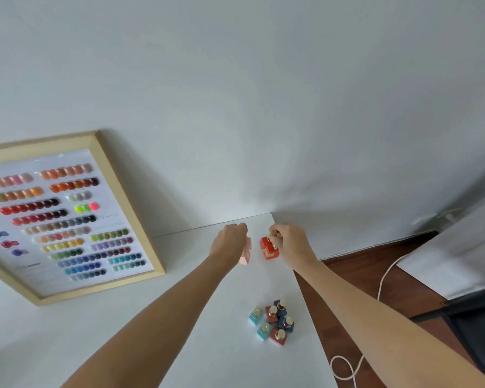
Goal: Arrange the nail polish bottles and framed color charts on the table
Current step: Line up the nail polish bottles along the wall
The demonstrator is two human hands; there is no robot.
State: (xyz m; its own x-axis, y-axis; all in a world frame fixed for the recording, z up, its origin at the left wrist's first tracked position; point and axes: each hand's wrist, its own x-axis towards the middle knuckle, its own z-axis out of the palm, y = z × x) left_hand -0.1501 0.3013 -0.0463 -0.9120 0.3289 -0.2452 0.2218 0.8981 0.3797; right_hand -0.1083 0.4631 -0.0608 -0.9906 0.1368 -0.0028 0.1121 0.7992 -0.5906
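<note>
A wood-framed color chart [67,217] leans against the wall at the left of the white table [179,317]. At the table's far right corner my left hand [230,242] is closed on a pale pink nail polish bottle [245,257], which it mostly hides. Beside it my right hand [289,245] grips the gold cap of a red bottle [268,249]; another red bottle sits right under it. Nearer to me stands a cluster of several teal, red and dark blue bottles [273,322] with gold caps.
The table's right edge [308,317] runs diagonally, with brown wood floor [375,278] beyond it. A white cord [381,287] loops across the floor. A dark chair or bag [476,326] sits at the far right. The white wall stands close behind the table.
</note>
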